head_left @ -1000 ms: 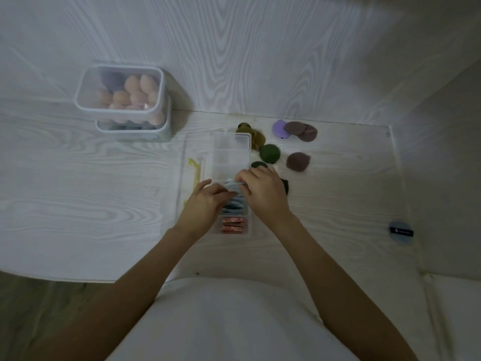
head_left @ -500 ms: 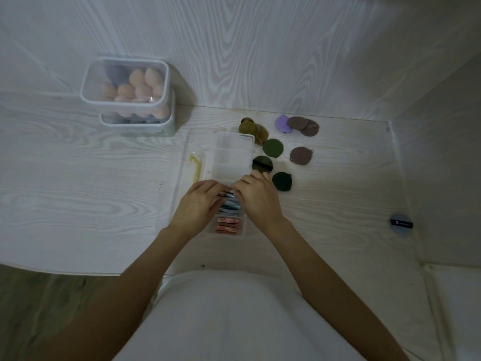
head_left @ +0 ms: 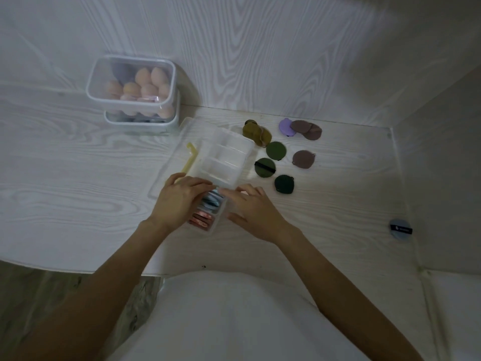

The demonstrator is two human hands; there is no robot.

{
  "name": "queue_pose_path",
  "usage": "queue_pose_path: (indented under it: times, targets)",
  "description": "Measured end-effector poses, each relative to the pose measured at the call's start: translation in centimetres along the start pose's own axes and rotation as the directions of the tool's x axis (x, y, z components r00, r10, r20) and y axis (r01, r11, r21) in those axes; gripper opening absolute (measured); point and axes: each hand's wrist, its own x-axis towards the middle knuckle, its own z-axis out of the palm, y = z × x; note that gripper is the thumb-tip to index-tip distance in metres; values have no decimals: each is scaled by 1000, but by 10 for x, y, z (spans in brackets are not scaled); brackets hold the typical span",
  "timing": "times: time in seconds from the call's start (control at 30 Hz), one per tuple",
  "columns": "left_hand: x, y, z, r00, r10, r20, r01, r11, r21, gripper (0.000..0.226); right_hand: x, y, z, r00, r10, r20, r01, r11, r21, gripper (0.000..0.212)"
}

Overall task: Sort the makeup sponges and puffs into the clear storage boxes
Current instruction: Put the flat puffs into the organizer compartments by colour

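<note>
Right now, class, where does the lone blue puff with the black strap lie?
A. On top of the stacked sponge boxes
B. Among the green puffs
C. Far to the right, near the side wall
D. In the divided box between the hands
C: the blue puff lies by itself close to the right wall, well away from the divided box and the green puffs.

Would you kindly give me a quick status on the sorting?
Both hands, left and right, on the divided box, fingers at the blue puffs. Far compartments empty. Loose puffs wait right of it. Nothing in the way.
</note>
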Motion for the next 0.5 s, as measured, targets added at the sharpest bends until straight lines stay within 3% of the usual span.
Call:
queue_pose_path:
  times: [0.13, 0.33, 0.43, 0.5]
  targets:
    - [-3, -7, -3, 999, -22, -28, 21, 999, -31, 40, 13, -5, 10, 999, -45, 17, 46, 996, -75, 54]
    - [-8, 3, 5, 989, -97, -112, 78, 984, -161, 38, 6, -11, 10, 1000, 0, -7, 0, 997, 82, 45]
    - [-4, 6, 7, 982, -103, -160, 88, 991, -104, 34, 0, 0, -3, 962, 119, -244, -72, 978, 195, 32]
    - [3, 8, 2, 972, -96, -214, 81, 994, -79, 31, -4, 20, -12, 853, 300, -427, -182, 938, 294, 24]
